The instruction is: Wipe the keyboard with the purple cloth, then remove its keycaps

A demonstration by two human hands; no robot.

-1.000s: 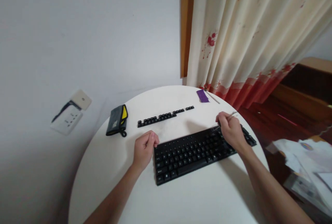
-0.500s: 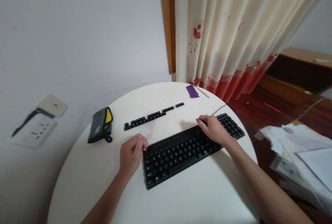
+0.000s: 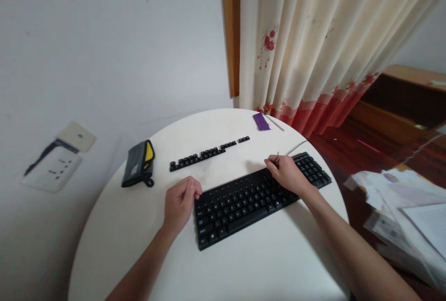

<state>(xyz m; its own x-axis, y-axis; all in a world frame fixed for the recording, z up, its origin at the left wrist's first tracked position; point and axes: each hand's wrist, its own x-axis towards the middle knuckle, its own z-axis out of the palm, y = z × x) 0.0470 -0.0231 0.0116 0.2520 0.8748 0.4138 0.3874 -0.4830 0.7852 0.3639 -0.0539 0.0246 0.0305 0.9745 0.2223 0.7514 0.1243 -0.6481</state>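
A black computer keyboard (image 3: 240, 208) lies slantwise on the round white table (image 3: 265, 259). My left hand (image 3: 180, 201) is closed at its upper left corner, fingers curled against the edge. Over the keyboard's upper right part, my right hand (image 3: 284, 171) is closed in a pinch. A thin dark tip pokes out above these fingers; its kind is too small to make out. Beyond the keyboard, several loose black keycaps (image 3: 209, 153) are lined up in rows. The keys beneath my right hand are hidden.
Left on the table stands a dark pouch (image 3: 134, 168) with a yellow patch. A purple cloth (image 3: 261, 121) and a thin pale stick (image 3: 275, 123) lie near the far edge by the curtain (image 3: 296, 50). Papers (image 3: 414, 208) are piled off to the right.
The view has shifted slightly, so everything sits a little further right in the picture. Both hands keep their places at the keyboard, and the keycap rows look the same.
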